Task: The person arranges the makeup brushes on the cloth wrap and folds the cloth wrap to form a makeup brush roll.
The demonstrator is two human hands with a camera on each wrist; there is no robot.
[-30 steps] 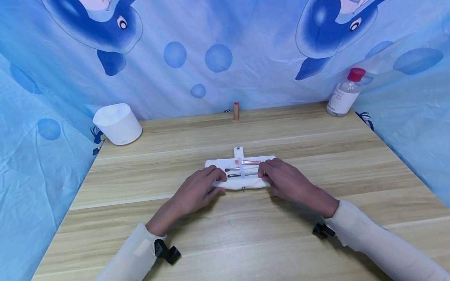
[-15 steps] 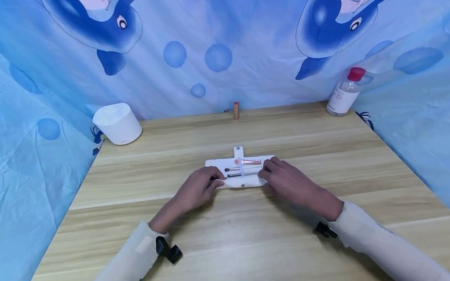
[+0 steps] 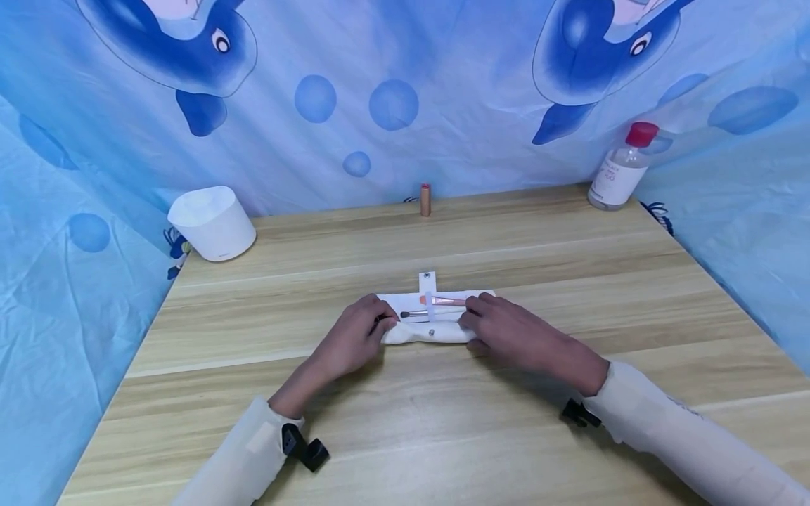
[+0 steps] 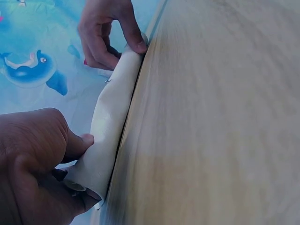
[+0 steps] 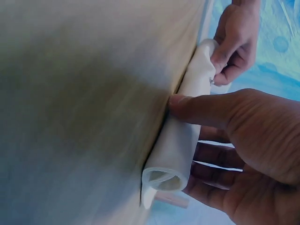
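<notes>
A white makeup brush roll [image 3: 414, 334] lies at mid-table, its near edge curled into a tube. My left hand [image 3: 354, 336] pinches the tube's left end; the thumb and fingers show around it in the left wrist view. At the other end, my right hand [image 3: 515, 327] grips the roll, thumb on the near side, fingers on the far side. Two brushes stay visible in the flat part: a pink-handled brush [image 3: 448, 301] and a dark-tipped brush [image 3: 414, 313], under a thin band. A snap strap [image 3: 427, 280] points away. The right wrist view shows the tube's hollow end [image 5: 165, 179].
A white cup-like container [image 3: 212, 225] stands at the back left. A small copper-coloured tube [image 3: 425, 200] is upright near the back edge. The clear bottle with a red cap [image 3: 617, 176] stands at the back right. A blue dolphin-print curtain [image 3: 392, 154] hangs behind the wooden table.
The near edge of the brush roll has been turned over away from me and now covers the nearest brush. Both hands have kept to the ends; the flat part sits slightly nearer me.
</notes>
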